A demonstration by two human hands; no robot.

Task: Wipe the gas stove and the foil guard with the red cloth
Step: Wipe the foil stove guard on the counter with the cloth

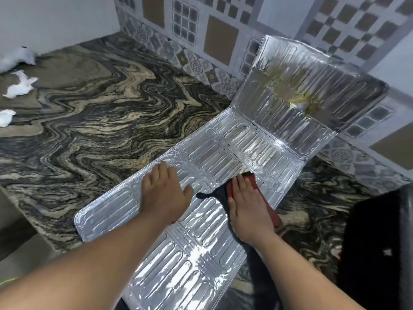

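Observation:
The silver foil guard (201,242) lies mostly flat on the marble counter, its far panel (301,86) leaning up against the tiled wall and stained with yellow-brown grease. My left hand (164,193) presses flat on the guard's middle panel with fingers straight. My right hand (248,204) presses flat on the red cloth (271,211), which lies on the guard near its right edge; only the cloth's edges show around the hand. A dark object at the lower right (375,242) may be the gas stove; I cannot tell.
The swirled marble counter (89,130) spreads to the left. Crumpled white tissues (20,87) lie at its far left edge. A patterned tiled wall (201,41) rises behind the guard. Grease smears and dark specks sit near the guard's fold (243,153).

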